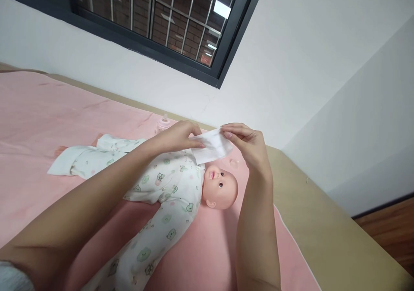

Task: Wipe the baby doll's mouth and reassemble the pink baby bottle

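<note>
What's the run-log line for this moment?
left hand: holding white cloth | right hand: pinching white cloth's opposite side | doll: lying on pink blanket below hands | bottle: beyond doll

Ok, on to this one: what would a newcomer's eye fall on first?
Most likely the doll in white printed clothes, lying on a pink blanket with its bald head toward the right. Next, near the middle, the left hand and right hand holding a white cloth between them. The dark-framed window with bars also stands out at the top.
</note>
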Motion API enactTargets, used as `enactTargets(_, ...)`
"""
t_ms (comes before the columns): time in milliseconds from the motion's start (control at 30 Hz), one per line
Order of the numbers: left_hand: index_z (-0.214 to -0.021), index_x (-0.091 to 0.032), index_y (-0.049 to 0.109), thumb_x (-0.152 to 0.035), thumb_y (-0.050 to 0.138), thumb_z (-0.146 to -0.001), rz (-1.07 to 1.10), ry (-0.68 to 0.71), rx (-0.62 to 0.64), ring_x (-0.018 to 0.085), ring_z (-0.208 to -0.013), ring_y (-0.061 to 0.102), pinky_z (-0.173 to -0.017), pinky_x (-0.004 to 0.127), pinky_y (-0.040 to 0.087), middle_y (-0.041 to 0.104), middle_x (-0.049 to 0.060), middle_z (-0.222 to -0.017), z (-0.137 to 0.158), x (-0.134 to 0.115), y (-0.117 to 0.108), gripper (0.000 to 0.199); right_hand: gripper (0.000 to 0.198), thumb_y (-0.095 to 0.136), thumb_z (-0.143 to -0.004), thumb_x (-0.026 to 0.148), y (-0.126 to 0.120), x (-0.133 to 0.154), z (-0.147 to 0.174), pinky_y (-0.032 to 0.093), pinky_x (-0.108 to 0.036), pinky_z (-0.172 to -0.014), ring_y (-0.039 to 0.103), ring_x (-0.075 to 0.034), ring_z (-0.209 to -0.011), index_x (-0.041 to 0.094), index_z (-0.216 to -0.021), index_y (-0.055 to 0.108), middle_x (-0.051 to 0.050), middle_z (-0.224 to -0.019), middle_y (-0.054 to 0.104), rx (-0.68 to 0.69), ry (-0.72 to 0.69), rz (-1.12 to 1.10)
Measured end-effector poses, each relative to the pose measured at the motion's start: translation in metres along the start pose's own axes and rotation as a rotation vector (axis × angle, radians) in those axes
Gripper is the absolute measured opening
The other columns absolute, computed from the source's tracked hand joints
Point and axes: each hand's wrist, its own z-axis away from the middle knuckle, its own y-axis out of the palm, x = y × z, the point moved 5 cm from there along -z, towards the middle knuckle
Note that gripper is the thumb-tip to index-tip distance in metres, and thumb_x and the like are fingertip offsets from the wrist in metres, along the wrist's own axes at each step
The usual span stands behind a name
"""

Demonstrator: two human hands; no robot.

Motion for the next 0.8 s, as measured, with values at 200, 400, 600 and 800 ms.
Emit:
enactTargets(200,-0.099,-0.023,0.078,-0.035,0.071,-0.086,0.171,0.378,-0.182,0.026,-0.129,0.054,-0.108,0.040,0.043,0.060,0.007,-0.138,0.010,-0.028,-0.009,0.019,0.014,0.081,-0.079,0.038,0.005,-0.006,-0.001,0.053,-0.040,-0.098,0.066,-0.020,-0.106,0.029,-0.089,0.082,-0.003,-0.108,0.073,0.032,0.042,-0.082)
enactTargets(400,-0.095,-0.022,0.079,-0.033,0.071,-0.086,0.285,0.311,-0.274,0.027,-0.123,0.060,-0.106,0.042,0.044,0.075,0.005,-0.112,0.013,-0.035,-0.015,0.016,0.025,0.081,-0.077,0.044,0.024,-0.013,-0.002,0.052,-0.041,-0.101,0.064,-0.023,-0.114,0.029,-0.097,0.080,-0.003,-0.118,0.072,0.196,0.108,-0.177)
enactTargets(600,-0.079,-0.017,0.068,-0.034,0.065,-0.085,0.186,0.146,-0.134,0.015,-0.069,0.057,-0.065,0.027,0.044,0.062,0.000,-0.074,0.008,-0.023,-0.009,0.018,0.030,0.081,-0.077,0.043,0.000,-0.041,-0.003,0.049,-0.041,-0.107,0.068,-0.020,-0.107,0.026,-0.102,0.077,-0.004,-0.119,0.072,0.056,0.242,-0.200)
enactTargets(800,-0.075,-0.016,0.060,-0.022,0.058,-0.087,0.180,0.257,0.282,0.014,-0.073,0.055,-0.068,0.024,0.041,0.061,0.000,-0.076,0.004,-0.018,0.021,0.013,0.029,0.081,-0.075,0.041,-0.026,-0.104,0.002,0.051,-0.036,-0.102,0.070,-0.016,-0.097,0.021,-0.096,0.076,-0.006,-0.113,0.074,-0.116,0.408,-0.285)
